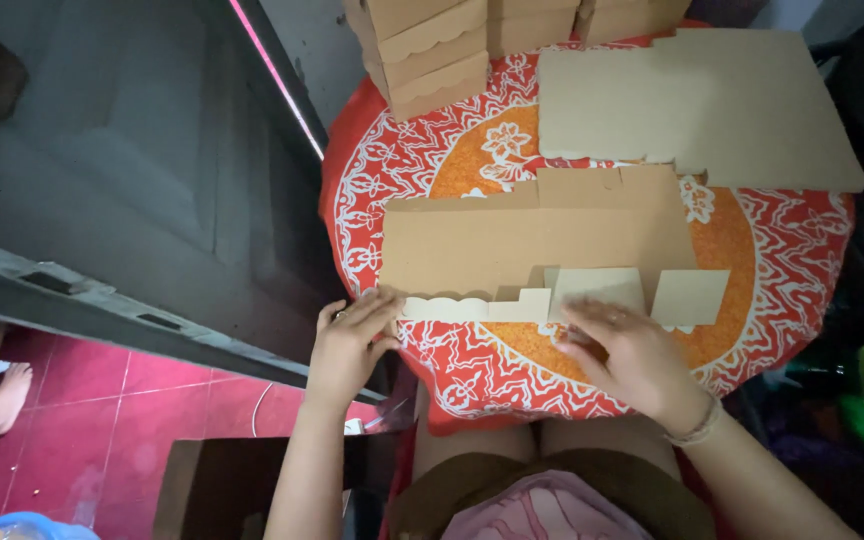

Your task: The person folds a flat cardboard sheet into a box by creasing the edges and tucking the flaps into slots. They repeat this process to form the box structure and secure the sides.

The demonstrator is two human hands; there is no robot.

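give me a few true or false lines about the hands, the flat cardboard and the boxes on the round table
1. Both hands rest on the flat cardboard sheet at its near edge. True: left hand, right hand.
2. The tablecloth is plain blue. False: it is red and orange with white patterns.
3. Folded boxes are stacked at the table's far edge. True.
4. The right hand holds scissors. False: it lies flat on a cardboard flap, holding no tool.
5. A second flat sheet lies at the far right. True.
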